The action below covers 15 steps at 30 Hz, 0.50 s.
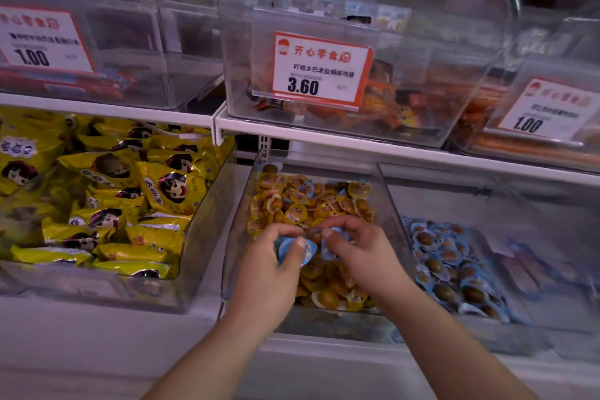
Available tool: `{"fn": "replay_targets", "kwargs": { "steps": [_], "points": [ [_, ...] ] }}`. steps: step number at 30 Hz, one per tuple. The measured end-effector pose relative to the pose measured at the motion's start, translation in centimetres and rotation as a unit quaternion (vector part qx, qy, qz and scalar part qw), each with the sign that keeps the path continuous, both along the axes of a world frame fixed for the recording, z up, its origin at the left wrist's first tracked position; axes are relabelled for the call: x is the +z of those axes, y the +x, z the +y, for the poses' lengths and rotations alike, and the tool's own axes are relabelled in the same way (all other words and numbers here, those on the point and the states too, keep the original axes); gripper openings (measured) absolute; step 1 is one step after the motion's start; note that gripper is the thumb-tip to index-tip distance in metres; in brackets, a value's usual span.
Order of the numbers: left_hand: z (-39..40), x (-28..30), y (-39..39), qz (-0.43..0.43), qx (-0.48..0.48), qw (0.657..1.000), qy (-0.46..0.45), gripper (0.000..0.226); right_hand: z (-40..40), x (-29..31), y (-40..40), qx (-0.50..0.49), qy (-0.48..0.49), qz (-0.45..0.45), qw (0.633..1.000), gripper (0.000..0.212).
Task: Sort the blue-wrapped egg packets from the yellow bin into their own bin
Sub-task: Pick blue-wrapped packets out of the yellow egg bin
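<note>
Both hands reach into the yellow bin (238,224): the left hand (276,256) pinches blue-wrapped egg packets (293,250), the right hand (354,250) grips another blue packet (329,252). The blue bin (535,302) sits just right.

Two bare forearms rise from the bottom edge of the head view, each ending in a hand. No sleeve, cuff, glove, watch, bracelet or ring shows on either arm as far as the frame reaches. The left hand (271,265) has a short, pale thumbnail that catches the light. The right hand (358,252) also shows short, unpainted nails on its thumb and fingers. Both wrists are slim and unmarked.
</note>
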<state>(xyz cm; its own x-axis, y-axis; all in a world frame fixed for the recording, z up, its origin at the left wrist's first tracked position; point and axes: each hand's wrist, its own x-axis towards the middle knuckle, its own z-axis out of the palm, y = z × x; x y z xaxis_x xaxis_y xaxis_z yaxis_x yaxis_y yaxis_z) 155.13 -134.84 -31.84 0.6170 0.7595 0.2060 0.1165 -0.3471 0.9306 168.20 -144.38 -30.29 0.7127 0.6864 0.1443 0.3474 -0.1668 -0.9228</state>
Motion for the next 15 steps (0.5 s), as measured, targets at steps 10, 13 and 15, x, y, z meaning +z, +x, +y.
{"fn": "replay_targets", "kwargs": {
  "steps": [10, 13, 15],
  "points": [
    [0.5, 1.8, 1.5, -0.196, -0.050, 0.764, -0.613, 0.033, 1.0, -1.5, -2.1, 0.131, 0.007, -0.162, 0.978, 0.034],
    [0.9, 2.0, 1.6, -0.191, -0.040, 0.772, -0.606, 0.038, 0.9, -1.2, -1.4, 0.176, 0.018, -0.096, 0.980, 0.045],
    [0.6, 2.0, 1.8, -0.162, -0.043, 0.797, -0.580, 0.023, 0.5, -0.9, -1.0, 0.138, 0.051, -0.102, 0.984, 0.041]
  ]
}}
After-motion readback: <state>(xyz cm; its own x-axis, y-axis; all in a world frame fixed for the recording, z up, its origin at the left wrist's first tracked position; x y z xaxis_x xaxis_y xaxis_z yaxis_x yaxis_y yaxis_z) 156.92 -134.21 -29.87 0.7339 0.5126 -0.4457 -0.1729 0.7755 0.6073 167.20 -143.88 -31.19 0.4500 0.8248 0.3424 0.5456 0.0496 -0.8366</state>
